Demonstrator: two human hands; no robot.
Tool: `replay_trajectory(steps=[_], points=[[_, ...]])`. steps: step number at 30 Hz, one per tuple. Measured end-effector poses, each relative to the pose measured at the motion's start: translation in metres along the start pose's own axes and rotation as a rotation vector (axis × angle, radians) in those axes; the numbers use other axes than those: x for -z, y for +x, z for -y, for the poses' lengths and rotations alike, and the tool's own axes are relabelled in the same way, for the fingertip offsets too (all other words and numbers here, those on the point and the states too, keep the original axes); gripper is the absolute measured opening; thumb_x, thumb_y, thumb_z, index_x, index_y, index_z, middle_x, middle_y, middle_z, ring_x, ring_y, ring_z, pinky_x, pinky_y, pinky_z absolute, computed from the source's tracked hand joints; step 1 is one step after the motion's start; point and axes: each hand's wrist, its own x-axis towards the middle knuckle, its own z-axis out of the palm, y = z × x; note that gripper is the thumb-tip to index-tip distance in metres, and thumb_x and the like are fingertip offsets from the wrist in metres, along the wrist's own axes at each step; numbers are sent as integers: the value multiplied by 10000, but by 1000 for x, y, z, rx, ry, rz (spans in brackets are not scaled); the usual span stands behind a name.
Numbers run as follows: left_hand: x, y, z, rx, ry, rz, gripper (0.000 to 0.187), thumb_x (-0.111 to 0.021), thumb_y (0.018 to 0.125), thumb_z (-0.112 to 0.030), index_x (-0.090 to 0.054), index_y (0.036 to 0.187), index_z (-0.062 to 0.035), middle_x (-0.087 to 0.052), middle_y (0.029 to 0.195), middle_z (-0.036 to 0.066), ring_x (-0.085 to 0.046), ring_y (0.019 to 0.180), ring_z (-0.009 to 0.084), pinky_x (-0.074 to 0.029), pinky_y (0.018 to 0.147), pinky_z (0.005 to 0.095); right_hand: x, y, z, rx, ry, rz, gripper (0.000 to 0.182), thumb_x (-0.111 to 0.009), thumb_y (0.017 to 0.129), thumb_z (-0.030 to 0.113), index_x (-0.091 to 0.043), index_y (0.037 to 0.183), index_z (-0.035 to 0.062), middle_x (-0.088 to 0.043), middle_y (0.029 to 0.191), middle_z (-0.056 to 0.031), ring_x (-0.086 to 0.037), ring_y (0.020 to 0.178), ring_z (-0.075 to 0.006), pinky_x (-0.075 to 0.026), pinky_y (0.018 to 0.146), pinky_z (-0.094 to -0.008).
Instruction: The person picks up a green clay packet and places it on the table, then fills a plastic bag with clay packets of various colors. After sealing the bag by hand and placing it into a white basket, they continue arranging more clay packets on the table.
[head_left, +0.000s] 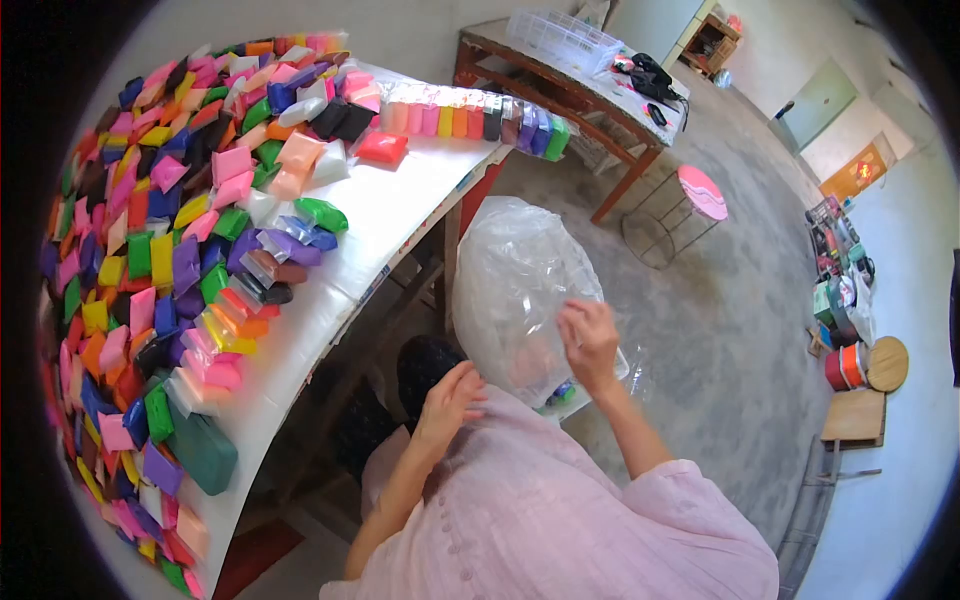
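Observation:
A large clear plastic bag (520, 290) stands in front of me beside the table, and a few coloured things show faintly through its lower side. My right hand (588, 342) is over the bag's right side, its fingers loosely bent and apart. Close to my lap, my left hand (450, 408) hovers near the bag's lower left with loosely spread fingers and nothing in them. To the left lies a big heap of small, soft coloured packets (160, 260). A neat row of packets in clear film (470, 120) runs along the table's far end.
The white-topped table (370, 215) curves along my left, with a dark green case (203, 450) near its edge. Behind are a wooden table (480, 42) with a clear plastic basket (565, 40), and a pink-topped stool (702, 193). Assorted goods (842, 270) line the right wall.

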Motion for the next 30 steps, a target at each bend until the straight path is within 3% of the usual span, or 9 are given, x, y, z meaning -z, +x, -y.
replay_trajectory(steps=[2, 5, 6, 9, 10, 13, 20, 23, 30], points=[[-17, 10, -6, 101, -271, 117, 795, -673, 927, -301, -235, 1525, -17, -541, 1336, 164, -594, 1105, 230, -505, 908, 360, 9, -17, 35, 169, -151, 16, 202, -692, 756, 116, -670, 957, 121, -645, 1149, -70, -597, 998, -297, -470, 791, -421], [-47, 0, -15, 4, -138, 183, 937, -719, 886, -337, -131, 1552, -40, -479, 1399, 146, -525, 1208, 193, -477, 953, 349, 9, -44, 76, 200, -113, 36, 236, -705, 759, 145, -670, 990, 108, -637, 1180, -76, -595, 1001, -287, -460, 764, -418], [-55, 0, -5, -61, -135, 81, 725, -703, 901, -253, -336, 1484, -26, -562, 1308, 127, -582, 1134, 175, -511, 889, 322, 8, -50, 85, 216, -57, 46, 254, -712, 764, 164, -668, 1006, 100, -634, 1191, -82, -595, 1001, -287, -458, 758, -418], [-40, 3, 5, -48, -74, -6, 416, -663, 914, -132, -554, 1296, -9, -644, 1177, 106, -642, 1013, 166, -536, 817, 290, 19, -53, 98, 246, 74, 181, 312, -731, 775, 216, -663, 1049, 82, -624, 1214, -107, -599, 996, -295, -463, 765, -419], [-35, -1, -1, -102, -120, -51, 195, -609, 924, -42, -649, 1111, -4, -685, 1062, 86, -668, 911, 147, -548, 764, 260, 25, -52, 103, 252, 112, 244, 333, -738, 778, 233, -661, 1061, 76, -621, 1221, -116, -601, 993, -299, -466, 772, -420], [-1, -10, -15, -156, -69, 9, 204, -584, 912, 0, -664, 1099, -11, -696, 1049, 64, -669, 948, 144, -551, 795, 287, 43, -39, 101, 223, 336, 237, 373, -756, 774, 265, -659, 1077, 72, -611, 1231, -136, -606, 988, -309, -476, 820, -429], [13, -52, -73, -617, 746, -65, 328, -557, 744, 116, -686, 1024, 4, -709, 1031, 133, -691, 930, 220, -542, 805, 314, 37, 42, 81, -490, 322, 138, 651, -773, 791, 292, -510, 1317, 13, -531, 1314, -220, -589, 1087, -377, -472, 913, -436], [10, -64, -81, -843, 946, -103, 367, -554, 681, 127, -674, 1004, 2, -698, 1002, 162, -687, 903, 301, -544, 779, 340, -1, 45, 64, -457, 283, 81, 761, -771, 778, 270, -423, 1402, 9, -499, 1340, -226, -610, 1038, -349, -479, 907, -428], [10, -75, -78, -1005, 982, -458, 356, -546, 673, 129, -664, 985, 4, -697, 954, 165, -686, 863, 339, -551, 735, 380, -24, 38, 57, -720, 622, 235, 674, -713, 803, 118, -429, 1404, 10, -619, 1172, -156, -646, 826, -140, -531, 669, -265]])
